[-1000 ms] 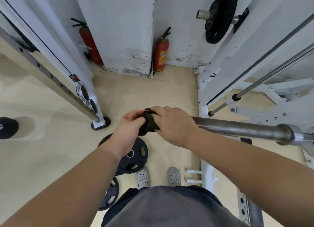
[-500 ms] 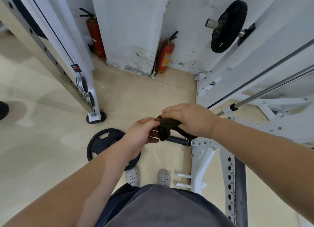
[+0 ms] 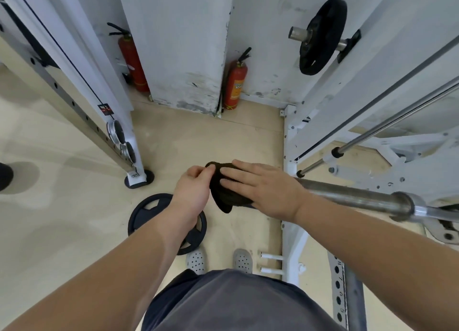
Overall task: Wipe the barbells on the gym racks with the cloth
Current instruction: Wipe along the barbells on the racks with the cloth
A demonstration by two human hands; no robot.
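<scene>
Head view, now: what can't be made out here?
Barbell near end: head view, under the cloth and right hand.
Barbell far end: cut off by the right frame edge.
Floor plate: partly behind the left hand and forearm.
Extinguisher label: too small to read.
Dark object at left edge: cut off, cannot be identified.

A single wide-angle view from the person's head looks steeply down and forward. The left hand [image 3: 192, 191] and right hand [image 3: 268, 191] sit close, mid-frame; shoes [image 3: 196, 262] at the bottom, floor [image 3: 74, 181] around, wall [image 3: 178, 45] at the top.
</scene>
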